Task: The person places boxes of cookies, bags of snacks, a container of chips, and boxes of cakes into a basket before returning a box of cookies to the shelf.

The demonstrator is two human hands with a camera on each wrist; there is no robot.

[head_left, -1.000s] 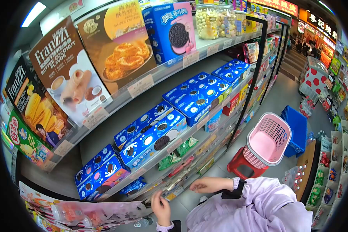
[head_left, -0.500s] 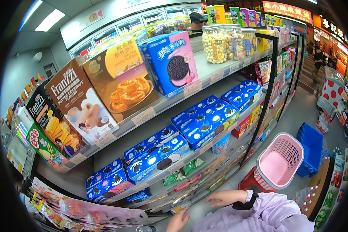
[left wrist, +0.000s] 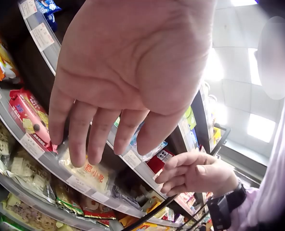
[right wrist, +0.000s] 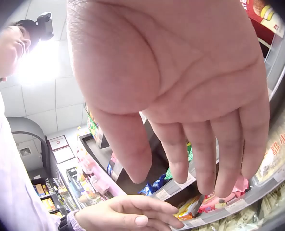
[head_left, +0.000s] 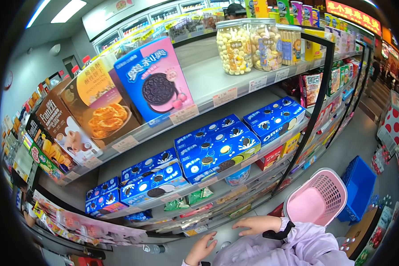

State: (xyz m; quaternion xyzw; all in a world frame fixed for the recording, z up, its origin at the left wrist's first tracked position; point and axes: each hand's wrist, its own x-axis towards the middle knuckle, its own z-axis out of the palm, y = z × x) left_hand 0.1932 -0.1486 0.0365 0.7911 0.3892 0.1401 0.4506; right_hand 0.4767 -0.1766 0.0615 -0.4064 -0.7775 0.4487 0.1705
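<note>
Low in the head view, my left hand point(head_left: 200, 250) and right hand point(head_left: 258, 225) hang in front of the shelves, apart from each other, both holding nothing. The left wrist view shows the left palm point(left wrist: 128, 62) with relaxed, lightly bent fingers, and the right hand point(left wrist: 200, 173) beyond it. In the right wrist view the right palm point(right wrist: 181, 72) is bare too, its fingers extended. Nearest the hands are lower shelves with packaged snacks; above them lie blue Oreo boxes point(head_left: 217, 148). A large blue-and-pink cookie box point(head_left: 155, 84) stands on the top shelf.
A pink basket point(head_left: 312, 199) sits right of the hands, beside a blue crate point(head_left: 359, 188). Clear jars point(head_left: 234, 48) stand on the top shelf. Black upright frames point(head_left: 326, 84) border the shelves. A bottle point(head_left: 154, 249) is at the bottom left.
The head view has turned and shifted, so the top-shelf boxes appear farther left and the jars larger. The left hand has opened out from a more curled pose. Neither hand has taken anything.
</note>
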